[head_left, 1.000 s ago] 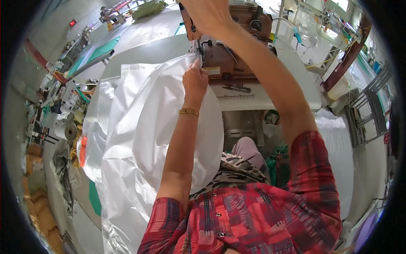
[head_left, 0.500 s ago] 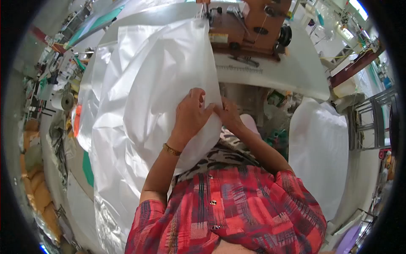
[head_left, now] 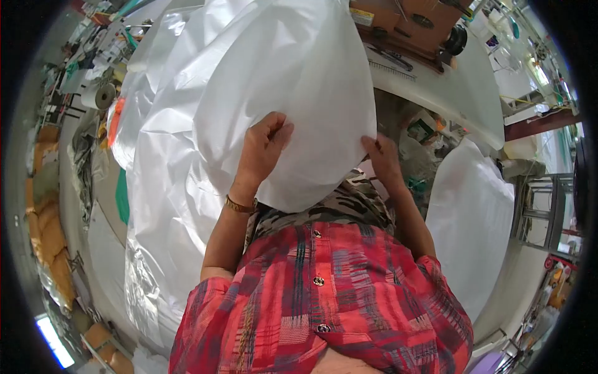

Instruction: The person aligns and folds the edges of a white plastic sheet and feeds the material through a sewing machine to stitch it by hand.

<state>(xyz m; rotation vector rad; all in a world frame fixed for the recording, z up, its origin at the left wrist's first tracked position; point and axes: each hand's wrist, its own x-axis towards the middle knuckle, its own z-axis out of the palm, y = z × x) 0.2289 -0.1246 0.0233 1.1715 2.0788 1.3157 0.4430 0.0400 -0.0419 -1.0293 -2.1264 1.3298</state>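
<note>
A large sheet of glossy white material (head_left: 299, 81) spreads over the table and hangs toward my lap. On top of it is my left hand (head_left: 268, 140), fingers curled, with a fold of the white sheet pinched in them as far as I can see. At the sheet's right edge, my right hand (head_left: 381, 154) has thumb and fingertips closed on the border. Beyond the sheet, at the upper right, stands the brown sewing machine (head_left: 411, 31); its needle area is out of view.
A small metal tool (head_left: 391, 59) and a ruler strip (head_left: 392, 71) lie beside the machine on the white tabletop (head_left: 461, 93). More white sheeting (head_left: 470, 212) hangs at the right. A roll (head_left: 99, 96) and an orange item (head_left: 115, 121) are at the left.
Both hands have come down from the machine onto the sheet near my lap and then moved apart. The view has tilted down, so the machine sits higher and farther right.
</note>
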